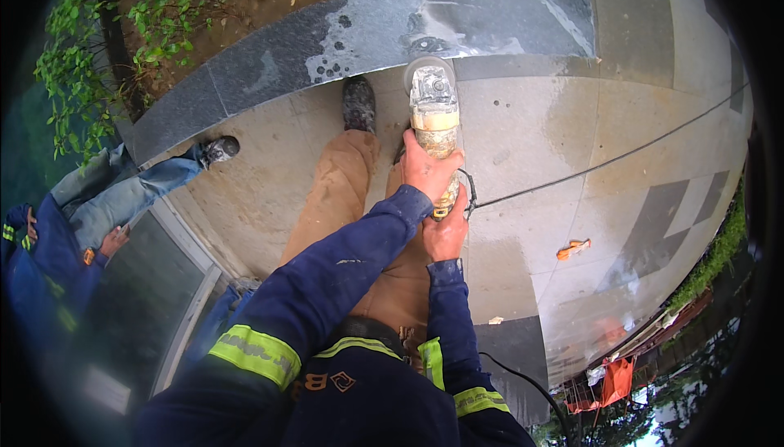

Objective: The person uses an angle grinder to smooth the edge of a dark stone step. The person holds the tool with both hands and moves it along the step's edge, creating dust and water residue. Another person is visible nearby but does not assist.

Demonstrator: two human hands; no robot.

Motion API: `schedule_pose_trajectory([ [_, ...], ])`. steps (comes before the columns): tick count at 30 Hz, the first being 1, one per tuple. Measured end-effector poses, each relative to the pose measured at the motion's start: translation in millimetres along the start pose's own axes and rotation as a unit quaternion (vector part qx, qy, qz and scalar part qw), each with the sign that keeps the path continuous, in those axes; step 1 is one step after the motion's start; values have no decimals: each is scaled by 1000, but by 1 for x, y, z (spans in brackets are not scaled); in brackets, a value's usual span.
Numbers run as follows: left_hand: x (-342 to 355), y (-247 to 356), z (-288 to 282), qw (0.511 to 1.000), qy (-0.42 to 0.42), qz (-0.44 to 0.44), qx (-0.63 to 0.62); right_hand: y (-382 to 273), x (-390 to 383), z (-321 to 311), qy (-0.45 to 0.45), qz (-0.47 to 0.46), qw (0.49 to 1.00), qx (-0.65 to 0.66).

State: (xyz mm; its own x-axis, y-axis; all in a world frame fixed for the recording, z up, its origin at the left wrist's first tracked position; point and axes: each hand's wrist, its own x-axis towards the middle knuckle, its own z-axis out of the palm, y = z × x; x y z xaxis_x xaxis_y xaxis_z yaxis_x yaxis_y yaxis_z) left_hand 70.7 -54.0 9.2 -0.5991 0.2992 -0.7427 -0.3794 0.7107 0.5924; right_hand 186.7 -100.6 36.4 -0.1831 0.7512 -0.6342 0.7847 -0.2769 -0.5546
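Observation:
A dusty yellow angle grinder (pixel 435 100) is held out in front of me, its disc end at the lower edge of a dark grey stone coping (pixel 359 26). My left hand (pixel 426 165) is closed round the middle of the grinder's body. My right hand (pixel 446 228) grips its back end, beside the black power cord (pixel 523 194) that loops out and runs off to the right. My boots and brown trousers stand on pale paving (pixel 523 128) below the coping; whether the disc touches the stone I cannot tell.
A planter with leafy shrubs (pixel 155 30) lies beyond the coping. Another person (pixel 131 194) in jeans sits at the left beside a glass pane (pixel 139 300). An orange glove (pixel 574 249) lies on the paving at the right; orange items (pixel 616 382) and a grass strip show farther back.

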Motion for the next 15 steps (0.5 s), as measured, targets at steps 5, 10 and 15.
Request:
schedule_pose_trajectory([
  [5, 4, 2, 3, 999, -6, -1, -36, 1, 5, 0, -1, -10, 1000, -28],
  [10, 1, -5, 3, 1000, 4, 3, -18, 2, 2, -2, -6, -8, 1000, -27],
  [15, 3, 8, 7, 1000, -1, -1, 6, -5, 9, -4, 14, -25, 999, -13],
])
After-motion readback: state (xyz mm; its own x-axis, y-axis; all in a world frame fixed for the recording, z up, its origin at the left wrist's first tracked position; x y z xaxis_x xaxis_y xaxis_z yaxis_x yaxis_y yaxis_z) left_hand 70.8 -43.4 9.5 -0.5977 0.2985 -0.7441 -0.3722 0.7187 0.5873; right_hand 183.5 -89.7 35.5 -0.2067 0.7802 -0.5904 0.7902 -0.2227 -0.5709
